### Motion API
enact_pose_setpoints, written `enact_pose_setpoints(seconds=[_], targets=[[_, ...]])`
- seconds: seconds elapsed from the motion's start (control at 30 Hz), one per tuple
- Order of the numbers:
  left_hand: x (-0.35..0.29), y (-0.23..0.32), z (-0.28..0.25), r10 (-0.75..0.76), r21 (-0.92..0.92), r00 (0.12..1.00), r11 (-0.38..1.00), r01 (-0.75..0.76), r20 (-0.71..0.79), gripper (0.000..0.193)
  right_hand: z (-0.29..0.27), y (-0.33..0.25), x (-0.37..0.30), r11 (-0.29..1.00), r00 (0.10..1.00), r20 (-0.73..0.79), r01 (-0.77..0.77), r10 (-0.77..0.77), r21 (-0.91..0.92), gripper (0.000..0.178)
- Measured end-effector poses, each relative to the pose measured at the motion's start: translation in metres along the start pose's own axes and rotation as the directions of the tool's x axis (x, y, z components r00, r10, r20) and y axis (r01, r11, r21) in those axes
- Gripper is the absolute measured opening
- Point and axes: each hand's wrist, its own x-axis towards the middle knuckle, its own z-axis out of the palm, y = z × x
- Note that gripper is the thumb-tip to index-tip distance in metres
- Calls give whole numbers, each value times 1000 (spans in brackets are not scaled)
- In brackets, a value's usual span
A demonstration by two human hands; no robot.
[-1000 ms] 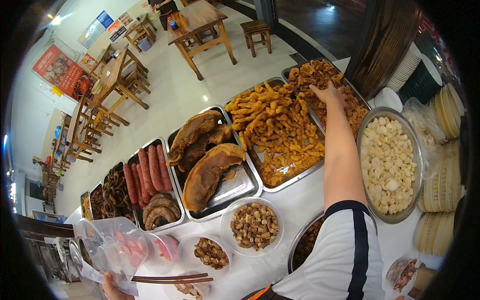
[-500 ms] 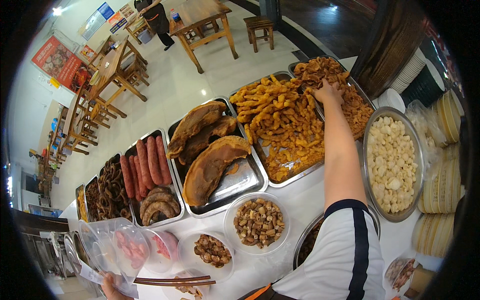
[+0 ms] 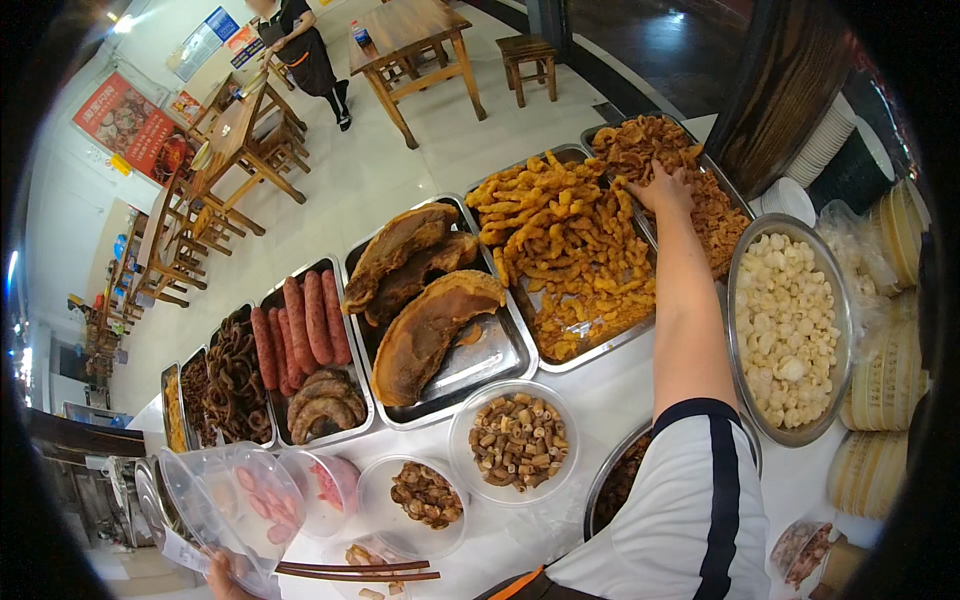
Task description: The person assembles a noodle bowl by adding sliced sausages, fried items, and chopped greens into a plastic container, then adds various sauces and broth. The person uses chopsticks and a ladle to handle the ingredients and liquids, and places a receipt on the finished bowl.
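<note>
At the far right end of the trays, my right hand (image 3: 668, 190) is over a tray of thin brown fried pieces (image 3: 710, 215). Its fingers are spread, the tips touching or just above the food, with nothing visibly gripped. Beside it, to the left, lies a tray of golden fried strips (image 3: 560, 225). My left hand (image 3: 228, 578), at the lower left edge, holds a clear plastic container (image 3: 215, 500); pink slices show in or behind it. A pair of brown chopsticks (image 3: 355, 571) extends right from near that hand; whether it grips them is hidden.
Trays of large fried slabs (image 3: 430, 340), red sausages (image 3: 320, 315) and dark curled pieces (image 3: 235, 385) run leftward. Nearer stand a tub of chopped pieces (image 3: 517, 445) and a steel bowl of pale pieces (image 3: 785, 340). Stacked bowls (image 3: 880, 370) line the right. A person (image 3: 300, 55) stands beyond among wooden tables.
My right hand stays over the same tray, its fingers now more spread. The view has shifted slightly. The person in the background has come further into view.
</note>
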Motion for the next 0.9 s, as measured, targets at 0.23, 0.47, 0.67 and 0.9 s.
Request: enact_pose_setpoints(seconds=[0.23,0.47,0.67,0.9], targets=[[-9,3,13,-12,1,999,1000,12,-33,34,0,-3,18,997,996,78,38,-33,-64,55],[1,-14,-1,135,139,984,979,-151,115,45,-10,18,8,999,1000,2,19,-19,-43,51],[-4,-8,24,247,-197,959,956,-217,142,29,-23,33,8,998,999,-5,34,-34,49,50],[-27,21,104,290,-259,890,944,-205,351,34,-74,20,-27,852,920,-153,392,-361,346,49]])
